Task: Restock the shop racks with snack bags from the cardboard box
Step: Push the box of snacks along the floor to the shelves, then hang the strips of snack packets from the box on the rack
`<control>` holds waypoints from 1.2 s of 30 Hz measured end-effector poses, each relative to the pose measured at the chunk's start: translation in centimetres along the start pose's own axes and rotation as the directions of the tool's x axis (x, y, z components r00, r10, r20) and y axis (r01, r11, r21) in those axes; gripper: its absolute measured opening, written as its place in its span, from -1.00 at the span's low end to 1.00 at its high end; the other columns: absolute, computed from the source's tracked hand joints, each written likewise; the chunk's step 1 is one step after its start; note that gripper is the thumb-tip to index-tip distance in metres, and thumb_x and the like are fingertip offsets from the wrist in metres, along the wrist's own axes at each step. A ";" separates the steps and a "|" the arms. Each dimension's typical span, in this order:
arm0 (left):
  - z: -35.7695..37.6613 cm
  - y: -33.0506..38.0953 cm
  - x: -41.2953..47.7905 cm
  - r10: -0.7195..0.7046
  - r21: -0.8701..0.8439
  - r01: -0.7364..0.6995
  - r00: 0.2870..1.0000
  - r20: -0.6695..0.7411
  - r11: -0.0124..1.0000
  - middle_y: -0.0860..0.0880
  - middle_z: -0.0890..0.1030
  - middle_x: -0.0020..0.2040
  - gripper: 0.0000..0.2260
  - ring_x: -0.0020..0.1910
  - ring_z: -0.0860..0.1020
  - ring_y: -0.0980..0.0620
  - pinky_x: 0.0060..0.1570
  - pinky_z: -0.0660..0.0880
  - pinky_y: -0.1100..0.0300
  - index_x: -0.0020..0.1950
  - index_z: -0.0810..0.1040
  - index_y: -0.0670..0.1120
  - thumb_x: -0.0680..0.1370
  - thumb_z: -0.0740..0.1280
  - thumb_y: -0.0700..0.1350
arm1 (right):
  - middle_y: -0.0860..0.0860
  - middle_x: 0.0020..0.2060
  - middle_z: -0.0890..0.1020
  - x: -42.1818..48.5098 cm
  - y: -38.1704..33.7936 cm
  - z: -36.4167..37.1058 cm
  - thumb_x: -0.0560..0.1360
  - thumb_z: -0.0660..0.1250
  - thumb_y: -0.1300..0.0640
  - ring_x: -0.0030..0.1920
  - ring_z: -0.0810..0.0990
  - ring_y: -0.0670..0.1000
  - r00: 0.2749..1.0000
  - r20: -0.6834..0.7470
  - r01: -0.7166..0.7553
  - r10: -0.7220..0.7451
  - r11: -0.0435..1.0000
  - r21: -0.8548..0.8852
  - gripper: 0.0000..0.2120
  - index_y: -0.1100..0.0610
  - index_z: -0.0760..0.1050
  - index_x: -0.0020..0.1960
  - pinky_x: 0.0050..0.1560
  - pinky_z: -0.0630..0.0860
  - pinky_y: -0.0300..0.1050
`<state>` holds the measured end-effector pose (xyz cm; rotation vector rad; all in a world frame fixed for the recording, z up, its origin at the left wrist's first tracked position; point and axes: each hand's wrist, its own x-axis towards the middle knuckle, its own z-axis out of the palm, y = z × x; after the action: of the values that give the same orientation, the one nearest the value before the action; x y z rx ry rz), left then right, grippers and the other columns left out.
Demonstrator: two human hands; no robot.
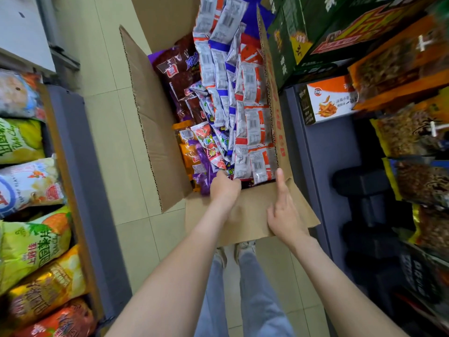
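Cardboard box point(155, 122) of snack bags point(250, 88)

A person's two bare forearms point(184, 259) reach forward and down toward an open brown cardboard box point(155, 132). The left hand point(224, 188) hooks over the box's near rim, fingers curled inward with the tips hidden; what they hold cannot be told. The right hand point(283, 210) lies on the box's near flap, one finger straight toward the opening, the others loosely bent.
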<state>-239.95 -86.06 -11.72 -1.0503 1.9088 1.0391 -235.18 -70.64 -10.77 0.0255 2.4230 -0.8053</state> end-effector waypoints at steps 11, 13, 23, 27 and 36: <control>1.9 1.8 2.4 0.063 -0.028 -0.061 0.994 0.087 0.998 -0.12 0.58 0.15 -0.68 0.07 0.55 -0.13 -0.04 0.45 0.14 0.26 0.45 -0.16 0.54 0.29 -0.07 | -0.15 0.43 -0.39 3.3 1.7 -1.0 0.54 0.09 0.24 0.43 -0.38 -0.20 0.980 -0.106 -0.186 0.167 0.959 -0.212 -0.18 -0.07 -0.53 0.40 0.52 -0.17 0.01; 1.9 2.0 2.7 0.091 0.037 -0.096 0.988 0.123 0.995 -0.10 0.58 0.02 -0.77 0.00 0.53 -0.12 -0.14 0.41 0.16 0.13 0.52 -0.17 0.57 0.27 -0.05 | -0.13 0.41 -0.43 3.6 1.4 -0.7 0.54 0.09 0.20 0.41 -0.42 -0.17 0.975 -0.099 -0.217 0.198 0.941 -0.260 -0.17 -0.05 -0.58 0.37 0.51 -0.21 0.03; -0.3 0.7 1.9 0.133 0.228 -0.150 0.987 0.087 0.962 -0.14 0.53 -0.11 -0.88 -0.04 0.50 -0.16 -0.20 0.31 0.16 -0.14 0.47 -0.14 0.57 0.20 -0.17 | 0.08 0.53 0.10 5.6 -1.8 -1.5 0.54 0.22 0.19 0.47 0.21 0.13 0.924 -0.056 -0.363 0.378 0.913 0.186 -0.16 -0.12 -0.33 0.51 0.39 0.29 0.14; -0.7 0.1 2.1 0.100 0.262 -0.140 0.982 0.159 0.955 -0.20 0.59 0.06 -0.86 0.02 0.53 -0.18 -0.15 0.37 0.18 -0.04 0.55 -0.19 0.55 0.21 -0.21 | 0.09 0.49 0.19 6.8 -3.1 -1.5 0.54 0.22 0.21 0.42 0.30 0.14 0.933 -0.040 -0.336 0.357 0.907 0.253 -0.20 -0.06 -0.26 0.53 0.37 0.31 0.15; -0.9 -2.7 2.4 0.163 0.321 -0.206 0.974 0.156 0.924 -0.11 0.57 0.20 -0.74 0.20 0.49 -0.14 0.08 0.44 0.09 0.24 0.52 -0.04 0.58 0.19 -0.10 | 0.12 0.49 0.18 9.2 -5.6 0.6 0.54 0.22 0.21 0.47 0.18 0.11 0.966 0.106 -0.244 0.235 0.966 0.087 -0.32 0.13 -0.06 0.55 0.41 0.17 0.01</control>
<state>-238.73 -88.59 -14.22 -0.6057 2.0182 0.8180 -243.62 -77.03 -13.02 0.3071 2.2350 -0.7951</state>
